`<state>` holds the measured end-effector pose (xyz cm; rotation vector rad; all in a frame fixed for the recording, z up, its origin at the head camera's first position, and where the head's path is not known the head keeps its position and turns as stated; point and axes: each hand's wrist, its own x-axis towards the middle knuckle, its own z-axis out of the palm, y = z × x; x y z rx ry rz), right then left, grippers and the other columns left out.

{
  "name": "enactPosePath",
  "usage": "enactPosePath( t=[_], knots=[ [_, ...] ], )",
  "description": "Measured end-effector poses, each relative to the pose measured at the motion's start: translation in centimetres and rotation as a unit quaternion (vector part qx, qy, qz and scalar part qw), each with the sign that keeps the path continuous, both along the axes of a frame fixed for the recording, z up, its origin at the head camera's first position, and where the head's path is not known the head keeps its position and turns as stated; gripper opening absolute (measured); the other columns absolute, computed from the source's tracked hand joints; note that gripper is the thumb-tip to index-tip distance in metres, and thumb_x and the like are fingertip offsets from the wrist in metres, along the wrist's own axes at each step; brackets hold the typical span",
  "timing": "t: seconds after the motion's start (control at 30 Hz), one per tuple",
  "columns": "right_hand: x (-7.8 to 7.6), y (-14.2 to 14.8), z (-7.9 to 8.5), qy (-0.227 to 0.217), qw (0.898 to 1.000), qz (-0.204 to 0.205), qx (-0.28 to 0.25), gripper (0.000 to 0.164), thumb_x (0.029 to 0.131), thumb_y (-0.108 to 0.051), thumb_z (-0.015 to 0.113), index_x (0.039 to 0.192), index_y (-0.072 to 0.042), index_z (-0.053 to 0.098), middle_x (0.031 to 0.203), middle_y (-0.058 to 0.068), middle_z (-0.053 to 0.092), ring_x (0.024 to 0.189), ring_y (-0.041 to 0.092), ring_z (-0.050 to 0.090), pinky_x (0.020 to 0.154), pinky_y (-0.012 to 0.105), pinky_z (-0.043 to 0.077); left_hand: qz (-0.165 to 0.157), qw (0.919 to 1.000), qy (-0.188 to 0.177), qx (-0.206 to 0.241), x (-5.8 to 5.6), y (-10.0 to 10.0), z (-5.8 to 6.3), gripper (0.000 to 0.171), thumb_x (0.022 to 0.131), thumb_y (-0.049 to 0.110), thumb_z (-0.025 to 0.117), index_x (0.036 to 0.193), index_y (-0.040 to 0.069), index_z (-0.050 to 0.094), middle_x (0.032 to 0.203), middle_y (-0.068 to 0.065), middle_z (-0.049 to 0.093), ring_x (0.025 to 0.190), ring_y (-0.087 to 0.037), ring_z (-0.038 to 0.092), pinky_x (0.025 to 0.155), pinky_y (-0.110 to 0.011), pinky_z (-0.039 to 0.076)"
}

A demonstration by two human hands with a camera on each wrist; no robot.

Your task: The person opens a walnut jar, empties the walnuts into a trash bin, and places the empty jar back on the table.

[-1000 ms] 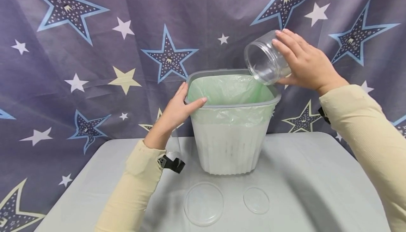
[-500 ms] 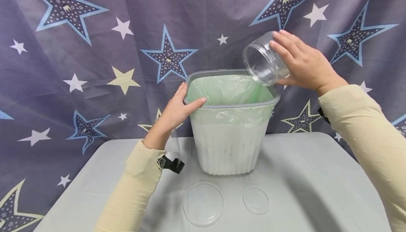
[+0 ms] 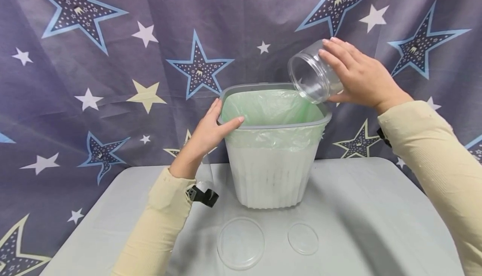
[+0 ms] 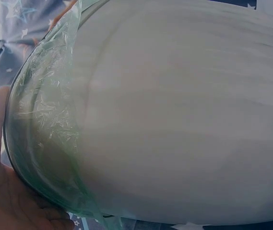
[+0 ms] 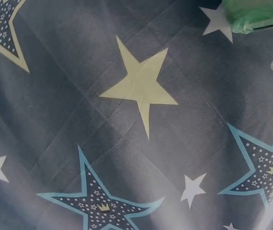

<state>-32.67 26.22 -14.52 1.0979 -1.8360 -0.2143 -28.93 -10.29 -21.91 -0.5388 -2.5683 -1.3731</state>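
A white trash can [image 3: 269,171] with a grey rim stands upright, lined with a green bag [image 3: 263,104] folded over its top. My left hand [image 3: 205,135] holds the rim at the left corner, thumb over the front edge, fingers along the outer side; the left wrist view shows the thumb and folded fingers [image 4: 35,211] at the rim. Above the can's right side, my right hand [image 3: 363,75] grips a clear plastic jar [image 3: 314,73]. The jar is tilted, its uncovered mouth facing left and down, and nothing shows inside. Neither jar nor right hand shows in the right wrist view.
A large clear round lid [image 3: 241,243] and a smaller one [image 3: 303,238] lie on the grey table [image 3: 357,209] before the can. Another clear container [image 3: 206,177] stands partly hidden behind my left forearm. A star-patterned curtain [image 3: 120,79] hangs behind the table.
My right hand and the tilted jar have shifted very slightly left and down. My left hand stays on the trash can's rim, and the lids lie as before.
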Motion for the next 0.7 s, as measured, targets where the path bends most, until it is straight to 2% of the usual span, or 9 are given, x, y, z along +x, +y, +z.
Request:
enactPosePath(
  t=[0.17, 0.3, 0.47, 0.57, 0.63, 0.7],
  knots=[
    [0.0, 0.5, -0.7, -0.02, 0.998, -0.008, -0.063, 0.111, 0.051, -0.032, 0.085, 0.139, 0.006, 0.031, 0.144, 0.027, 0.033, 0.135, 0.039, 0.029, 0.114, 0.039, 0.021, -0.001, 1.0, 0.003, 0.001, 0.1, 0.0, 0.0, 0.093, 0.086, 0.047, 0.06, 0.15, 0.003, 0.01, 0.159, -0.002, 0.002, 0.144, -0.016, 0.002, 0.116, -0.039, 0.009],
    [0.3, 1.2, -1.6, -0.042, 0.989, -0.029, -0.14, 0.115, 0.051, -0.04, 0.084, 0.141, 0.004, 0.028, 0.146, 0.025, 0.032, 0.137, 0.036, 0.028, 0.114, 0.038, 0.021, -0.003, 1.0, 0.006, 0.0, 0.0, 0.0, 0.0, 0.092, 0.086, 0.047, 0.06, 0.15, 0.004, 0.01, 0.159, -0.001, 0.001, 0.144, -0.017, 0.002, 0.116, -0.039, 0.009],
    [0.5, 2.0, -3.0, -0.071, 0.969, -0.022, -0.237, 0.116, 0.06, -0.07, 0.069, 0.141, 0.003, 0.028, 0.145, 0.026, 0.033, 0.137, 0.036, 0.027, 0.114, 0.04, 0.019, -0.004, 1.0, 0.008, -0.001, -0.2, 0.0, -0.1, 0.091, 0.087, 0.048, 0.059, 0.151, 0.005, 0.01, 0.159, -0.002, 0.001, 0.144, -0.017, 0.002, 0.116, -0.04, 0.009],
    [0.5, 2.5, -3.9, -0.08, 0.954, -0.019, -0.288, 0.122, 0.058, -0.081, 0.061, 0.142, 0.001, 0.028, 0.144, 0.026, 0.034, 0.136, 0.037, 0.028, 0.114, 0.041, 0.019, -0.004, 1.0, 0.008, 0.003, -0.2, 0.0, -0.1, 0.091, 0.087, 0.047, 0.06, 0.151, 0.004, 0.011, 0.159, -0.002, 0.002, 0.144, -0.017, 0.002, 0.116, -0.039, 0.009],
    [0.7, 3.0, -4.5, -0.091, 0.943, -0.025, -0.319, 0.124, 0.053, -0.072, 0.074, 0.144, -0.002, 0.028, 0.145, 0.023, 0.033, 0.135, 0.035, 0.029, 0.114, 0.041, 0.021, -0.004, 1.0, 0.007, 0.004, -0.2, 0.0, -0.1, 0.091, 0.087, 0.047, 0.06, 0.15, 0.004, 0.011, 0.159, -0.002, 0.002, 0.144, -0.017, 0.002, 0.116, -0.039, 0.01],
    [1.0, 3.3, -5.2, -0.112, 0.927, -0.038, -0.357, 0.123, 0.048, -0.053, 0.088, 0.145, -0.008, 0.028, 0.147, 0.017, 0.033, 0.135, 0.029, 0.03, 0.113, 0.039, 0.022, -0.002, 1.0, 0.007, 0.002, -0.2, 0.0, -0.1, 0.091, 0.087, 0.047, 0.06, 0.15, 0.004, 0.011, 0.159, -0.002, 0.002, 0.144, -0.017, 0.003, 0.116, -0.039, 0.01]
  ],
)
